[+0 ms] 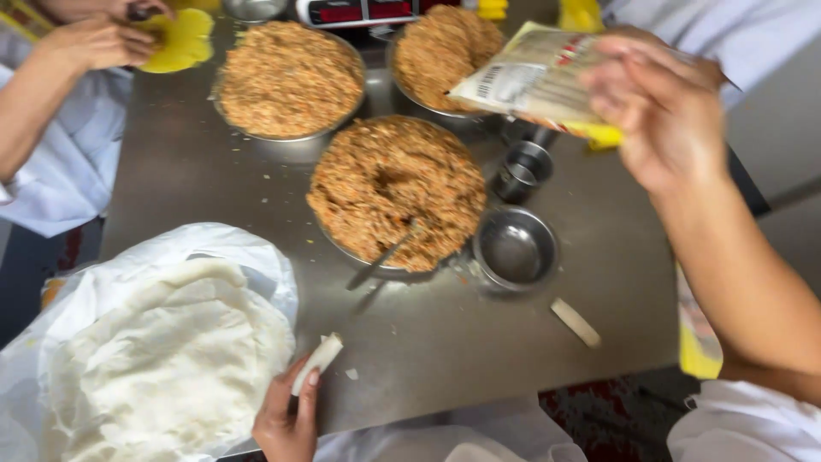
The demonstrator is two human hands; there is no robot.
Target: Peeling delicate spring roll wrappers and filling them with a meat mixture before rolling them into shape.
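My left hand (286, 417) is at the near table edge, closed on a small white rolled wrapper (318, 360), just right of the stack of thin white wrapper sheets (167, 359) lying on a white plastic bag. My right hand (663, 107) is raised over the right side of the table and grips a flat printed packet (530, 81) with yellow edges, tilted above the far bowls. Below it, in the middle, stands a metal bowl of brown minced filling (398, 188) with a spoon (382, 261) stuck in its near side.
Two more metal bowls of filling (289, 79) (440, 47) stand at the back of the steel table (479, 342). An empty small metal bowl (516, 250), two metal cups (523, 169) and a second white roll (575, 322) lie on the right. Another person's hands (94, 38) hold something yellow at far left.
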